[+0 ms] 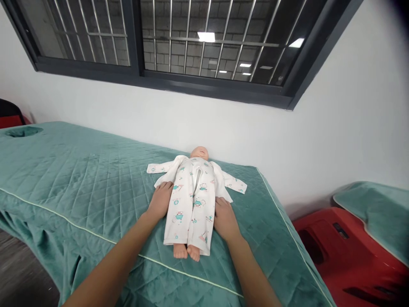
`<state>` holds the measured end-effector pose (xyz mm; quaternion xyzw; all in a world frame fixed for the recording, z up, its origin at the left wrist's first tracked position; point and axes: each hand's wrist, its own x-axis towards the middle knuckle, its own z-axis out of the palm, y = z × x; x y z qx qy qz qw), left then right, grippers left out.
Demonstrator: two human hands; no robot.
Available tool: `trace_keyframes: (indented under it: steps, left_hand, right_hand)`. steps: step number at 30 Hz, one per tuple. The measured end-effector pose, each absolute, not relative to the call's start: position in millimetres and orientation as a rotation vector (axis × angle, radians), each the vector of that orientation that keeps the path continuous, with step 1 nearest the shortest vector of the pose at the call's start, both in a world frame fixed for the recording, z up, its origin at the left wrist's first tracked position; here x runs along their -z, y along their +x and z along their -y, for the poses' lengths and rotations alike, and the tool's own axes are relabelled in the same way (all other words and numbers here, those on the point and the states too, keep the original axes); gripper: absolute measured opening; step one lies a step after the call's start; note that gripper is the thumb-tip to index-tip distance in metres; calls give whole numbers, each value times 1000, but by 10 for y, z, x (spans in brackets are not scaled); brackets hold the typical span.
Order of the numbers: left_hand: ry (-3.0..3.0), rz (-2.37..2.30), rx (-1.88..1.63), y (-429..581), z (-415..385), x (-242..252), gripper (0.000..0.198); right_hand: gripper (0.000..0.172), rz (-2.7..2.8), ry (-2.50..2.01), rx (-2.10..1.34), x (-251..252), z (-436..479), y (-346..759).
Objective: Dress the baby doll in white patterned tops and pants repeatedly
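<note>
A baby doll (200,152) lies on its back on a green quilted bed cover, with its head toward the wall. Its white long-sleeved top (234,182) has the sleeves spread out to both sides. White printed baby trousers (179,213) cover its front from near the neck down, and bare feet (180,250) stick out below. At the left edge of the trousers, beside the top's hem, my left hand (160,199) is closed with curled fingers. My right hand (226,218) is likewise closed at the opposite edge. The fingertips of both are partly hidden by the cloth.
The green bed cover (96,187) has a face hole (24,131) at its far left. A white wall (153,111) and a barred window (204,47) stand behind. To the right is a red plastic stool (354,256) with green cloth (377,207) over it.
</note>
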<state>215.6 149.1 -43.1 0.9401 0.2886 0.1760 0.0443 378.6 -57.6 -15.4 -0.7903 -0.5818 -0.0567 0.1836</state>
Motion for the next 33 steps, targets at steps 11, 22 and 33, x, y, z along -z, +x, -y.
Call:
trace_keyframes:
  steps: [11,22,33]
  left_hand:
    - [2637,-388,-862,1866,-1422,532,29]
    - [2569,-358,-874,1872,-1445,556,22]
    - [2304,-1238,-938,2064,-2039,512,32]
  right_hand:
    - [21,1695,-2167,138,237,538,3849]
    - [20,1384,-2139,127,274,540,3859]
    - [41,698,-2152,166,371,575,4335]
